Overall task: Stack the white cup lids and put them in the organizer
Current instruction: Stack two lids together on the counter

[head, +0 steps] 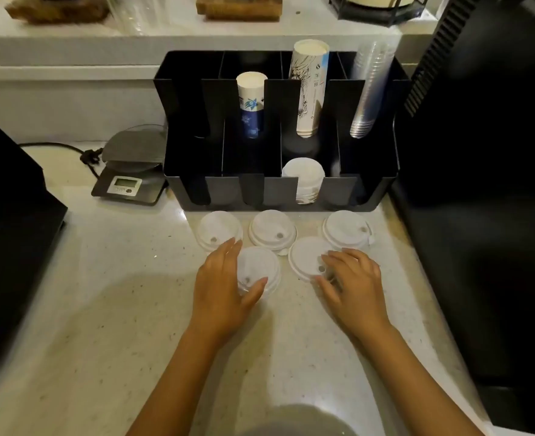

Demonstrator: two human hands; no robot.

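- Five white lids lie loose on the counter (pixel 108 278) just in front of the organizer (pixel 382 187), none yet stacked on another as far as I can tell.
- Back row: lid A (pixel 217 228) at 11 o'clock of the cluster, lid B (pixel 270 228) at 12, lid C (pixel 346 229) at 2.
- Front row: lid D (pixel 259 267) at 7 o'clock, lid E (pixel 307 258) at 4, its rim touching or just overlapping lid C's.
- Left hand (pixel 220 294) curls around lid D: fingers on its 10 o'clock edge, thumb on its 5 o'clock rim, half closed, seemingly gripping but not visibly lifted.
- Right hand (pixel 354 284) rests on lid E's 4 o'clock side, fingers spread and bent; whether it has pinched the rim I cannot tell.
- Inside the organizer, a white stack (pixel 303 177) already sits in the front bay at 1 o'clock; the cup sleeves (pixel 250 105) stand behind.
- Handling, judged: these lids look like thin moulded plastic, very light, springy, smooth, apt to skid on the polished counter.
- Best hold is probably across the rim, thumb opposite fingers, where the lip is stiffest; pressing the dome could dent it.
- Nesting should want the rims level and centred; a tilted lid would likely jam or slide off.
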